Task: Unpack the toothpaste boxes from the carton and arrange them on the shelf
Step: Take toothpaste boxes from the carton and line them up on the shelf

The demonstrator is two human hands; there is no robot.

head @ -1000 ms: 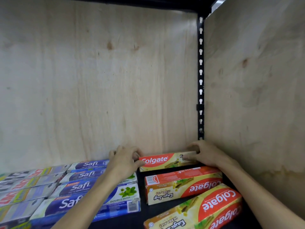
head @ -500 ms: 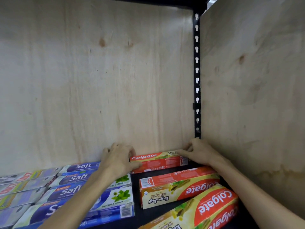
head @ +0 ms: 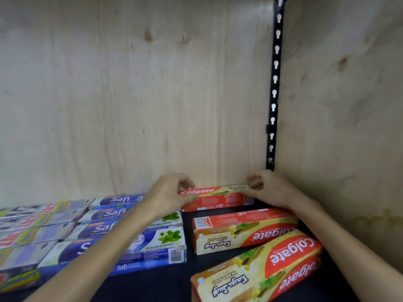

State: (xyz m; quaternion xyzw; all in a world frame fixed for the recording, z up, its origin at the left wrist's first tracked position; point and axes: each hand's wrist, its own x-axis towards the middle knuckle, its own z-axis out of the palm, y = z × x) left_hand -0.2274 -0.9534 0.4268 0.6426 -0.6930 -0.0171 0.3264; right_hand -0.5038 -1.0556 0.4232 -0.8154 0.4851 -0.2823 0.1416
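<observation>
Fingers (head: 187, 182) of both hands pinch rectangular glossy Colgate box (head: 218, 198) ends.

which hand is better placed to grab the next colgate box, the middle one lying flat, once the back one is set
Right, probably. The right hand sits on the back Colgate box's right end, directly behind the middle Colgate box. The left hand is on its left end, beside the Safi boxes.

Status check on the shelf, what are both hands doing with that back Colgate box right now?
Left hand and right hand each grip an end. Back Colgate box on its edge against the plywood back panel. Two more Colgate boxes lie in front; nothing blocking.
</observation>
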